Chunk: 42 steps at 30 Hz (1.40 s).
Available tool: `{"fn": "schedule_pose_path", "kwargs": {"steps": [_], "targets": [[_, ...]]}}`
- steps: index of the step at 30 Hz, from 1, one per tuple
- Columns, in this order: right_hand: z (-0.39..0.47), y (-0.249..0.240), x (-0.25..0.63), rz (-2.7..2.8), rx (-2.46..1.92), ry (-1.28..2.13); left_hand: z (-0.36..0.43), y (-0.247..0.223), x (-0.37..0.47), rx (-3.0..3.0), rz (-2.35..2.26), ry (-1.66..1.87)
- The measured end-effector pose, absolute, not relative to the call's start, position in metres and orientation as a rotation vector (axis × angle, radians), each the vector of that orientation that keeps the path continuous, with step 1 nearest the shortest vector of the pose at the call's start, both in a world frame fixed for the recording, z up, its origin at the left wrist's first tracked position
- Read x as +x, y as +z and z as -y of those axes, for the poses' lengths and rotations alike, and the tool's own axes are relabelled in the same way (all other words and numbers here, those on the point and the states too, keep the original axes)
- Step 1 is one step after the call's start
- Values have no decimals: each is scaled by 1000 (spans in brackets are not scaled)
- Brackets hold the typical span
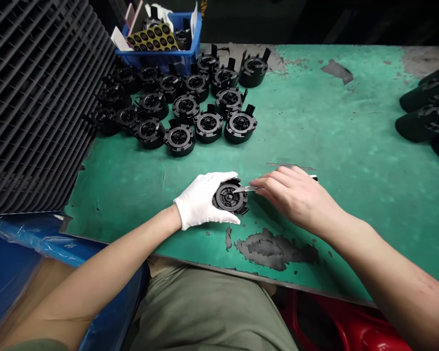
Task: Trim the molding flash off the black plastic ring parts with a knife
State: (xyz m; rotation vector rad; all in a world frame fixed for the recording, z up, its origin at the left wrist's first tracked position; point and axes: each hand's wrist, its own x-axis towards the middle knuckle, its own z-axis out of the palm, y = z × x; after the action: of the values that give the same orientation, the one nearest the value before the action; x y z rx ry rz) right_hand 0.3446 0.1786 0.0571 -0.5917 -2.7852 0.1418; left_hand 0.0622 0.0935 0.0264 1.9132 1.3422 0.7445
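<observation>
A round black plastic part [229,197] lies face up on the green table [296,131], with rings and a small hub at its centre. My left hand [207,201], in a white glove, is wrapped round its left side, thumb and fingers at its near and far edges. From the right, my bare right hand [294,195] pinches a slim metal tool like a knife or tweezers [246,189]. The tool's pointed tip is over the part near its centre; whether it touches cannot be made out.
Several similar black parts [179,139] stand behind my left hand. A blue bin [175,61] holds mixed items and a yellow sticker sheet. Black grid trays [40,97] rise at left; dark cylinders [424,122] lie at right. A red stool [366,331] is below the table edge.
</observation>
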Motion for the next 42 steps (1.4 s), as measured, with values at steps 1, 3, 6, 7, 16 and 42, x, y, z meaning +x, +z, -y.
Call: {"fn": "schedule_pose_path", "kwargs": {"steps": [1,3,6,7,16,42], "targets": [[-180,57,344,2789,-582,123,-93,26,62,1922,-1336,752],[-183,56,344,2792,-551,103,-93,24,63,1940,-1326,768],[-185,55,343,2770,-511,123,-93,22,63,1966,-1319,778],[-186,56,343,2763,-504,128,-93,22,63,1971,-1323,774],[-185,60,337,2802,-474,92,-92,22,62,1998,-1318,779],[-167,81,339,2913,-507,-64,-92,19,62,1977,-1287,824]]}}
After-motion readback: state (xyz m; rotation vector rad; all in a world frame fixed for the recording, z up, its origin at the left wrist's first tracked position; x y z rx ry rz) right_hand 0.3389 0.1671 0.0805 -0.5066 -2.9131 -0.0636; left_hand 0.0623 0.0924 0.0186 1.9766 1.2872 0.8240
